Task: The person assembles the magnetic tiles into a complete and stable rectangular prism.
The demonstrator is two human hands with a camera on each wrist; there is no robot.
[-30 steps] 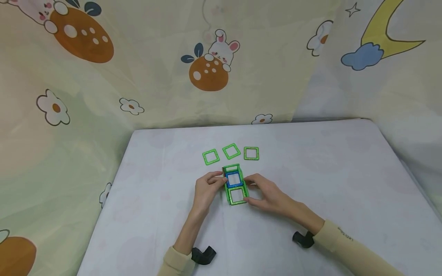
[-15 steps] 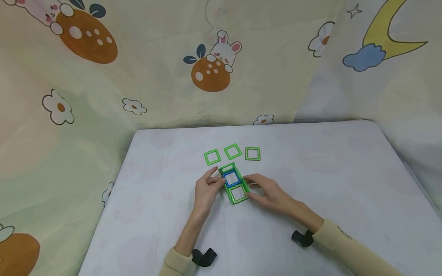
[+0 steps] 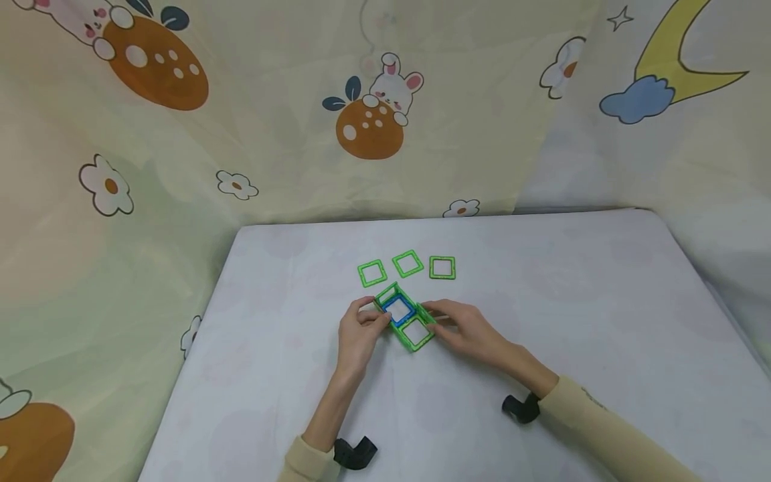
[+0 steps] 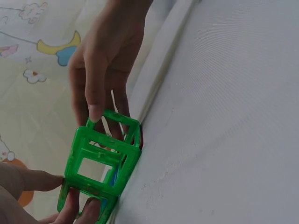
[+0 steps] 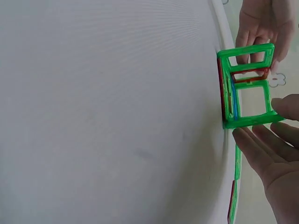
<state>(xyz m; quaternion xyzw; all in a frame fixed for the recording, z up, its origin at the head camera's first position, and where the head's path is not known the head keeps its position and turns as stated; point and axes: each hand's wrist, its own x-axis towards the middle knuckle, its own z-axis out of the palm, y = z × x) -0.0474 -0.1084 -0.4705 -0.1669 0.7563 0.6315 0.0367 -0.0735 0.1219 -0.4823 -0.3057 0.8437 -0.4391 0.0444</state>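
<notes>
A small box-like build of square magnetic tiles (image 4: 91, 183), mostly green, stands on the table between both hands. One blue tile (image 3: 391, 320) shows inside it, and a red tile (image 5: 252, 74) appears in the right wrist view. My left hand (image 3: 358, 335) holds the build's left side between thumb and fingers. On the right side, my right hand (image 3: 472, 328) grips the green tiles near the front corner, thumb above and fingers against the outer wall. Just behind lie three loose green square tiles: left (image 3: 376, 284), middle (image 3: 413, 273) and right (image 3: 442, 277).
The white-covered table (image 3: 542, 301) extends to both sides and toward the front. A patterned cloth backdrop (image 3: 289, 134) rises behind its far edge and at the sides. Black mounts (image 3: 355, 453) sit at both wrists.
The build has turned counterclockwise, its far end swinging left and its near end slightly right. Both hands keep hold of it. The loose tiles stay in place on the table.
</notes>
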